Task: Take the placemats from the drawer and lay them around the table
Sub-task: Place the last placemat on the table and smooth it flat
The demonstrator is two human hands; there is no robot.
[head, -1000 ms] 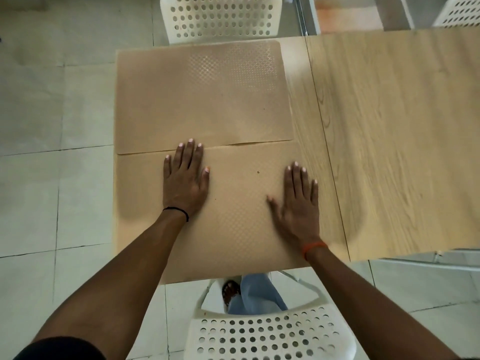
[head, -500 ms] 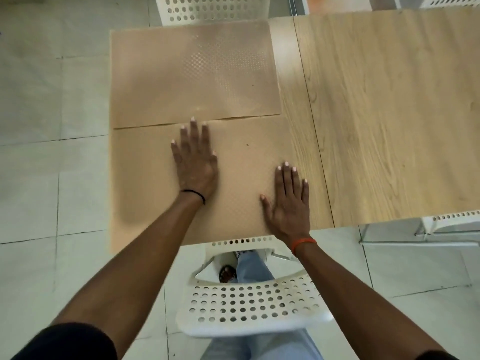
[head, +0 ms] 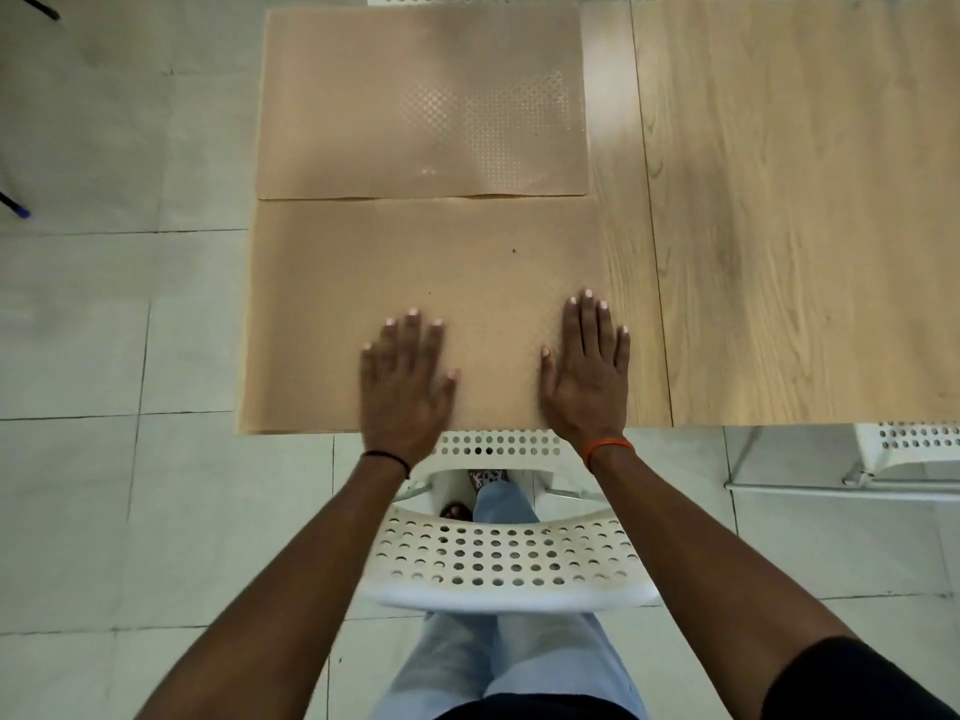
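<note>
Under the left hand lies the near placemat, a tan sheet spread on the desk. That hand lies flat on it, palm down, fingers spread wide and gripping nothing; its heel sits at the mat's near edge, and a thin black band circles the wrist. Most of the mat runs out to the left of this hand and ahead of its fingertips, with the mat's left edge about level with the desk's left side. Ahead of the fingers, well apart from them, the far placemat lies flat too, its near edge meeting the far edge of the near one; whether they overlap cannot be told.

Between the two hands is a bare strip of the near mat. Below the wrists a white perforated chair stands tucked toward the desk edge.

Further right, the right hand also rests open and flat, fingers close together and holding nothing, near the mat's right near corner. An orange band circles its wrist. Just right of its little finger is bare light wood, crossed by a dark seam.
</note>
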